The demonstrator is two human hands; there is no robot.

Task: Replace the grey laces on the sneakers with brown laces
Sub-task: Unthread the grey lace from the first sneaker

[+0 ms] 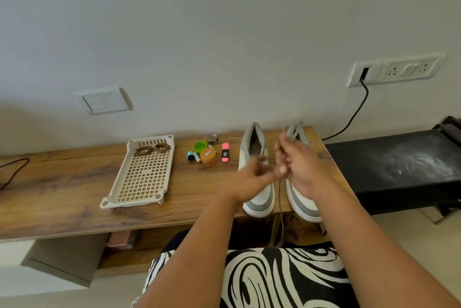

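Observation:
Two grey and white sneakers stand side by side on the wooden table, toes toward me: the left sneaker [257,193] and the right sneaker [303,203]. A grey lace [281,203] hangs down between them past the table edge. My right hand [298,165] is raised over the right sneaker with curled fingers holding the lace's upper part. My left hand [252,175] is above the left sneaker, fingers blurred and reaching toward the lace. Brown laces [152,149] lie coiled at the far end of a perforated cream tray [139,180].
Between tray and sneakers sit a green cap [200,146], an orange-lidded jar [208,157], small markers [193,157], a pink highlighter [225,155] and a tape roll [212,138]. A black surface [399,158] adjoins the table on the right. A black cable [354,115] runs from the wall socket.

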